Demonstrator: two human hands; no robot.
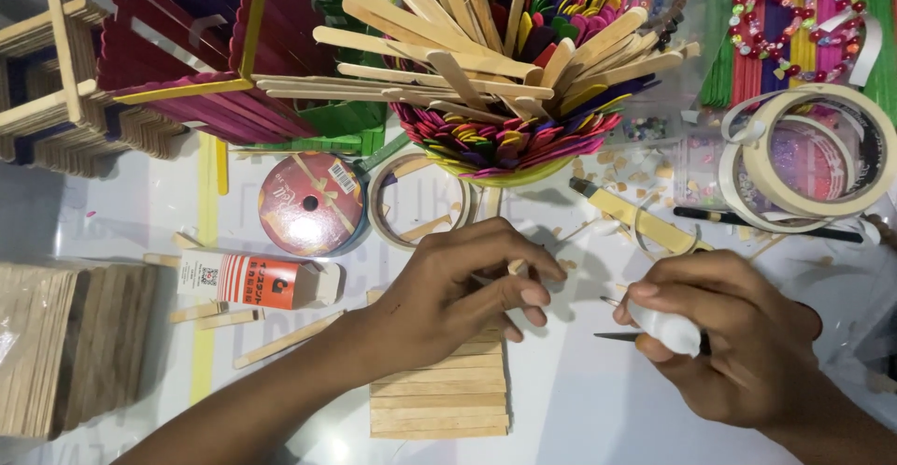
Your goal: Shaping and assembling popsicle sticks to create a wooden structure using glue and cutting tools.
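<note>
— What's the left hand (448,297) doing?
— Its fingers (523,292) pinch a small wooden stick piece (516,266); the palm rests over a flat panel of craft sticks (439,400) on the white desk (579,409).
— And the right hand (738,334)?
— Clenched around a white glue bottle (665,327), just beside the left; tape rolls (804,157) lie beyond.
</note>
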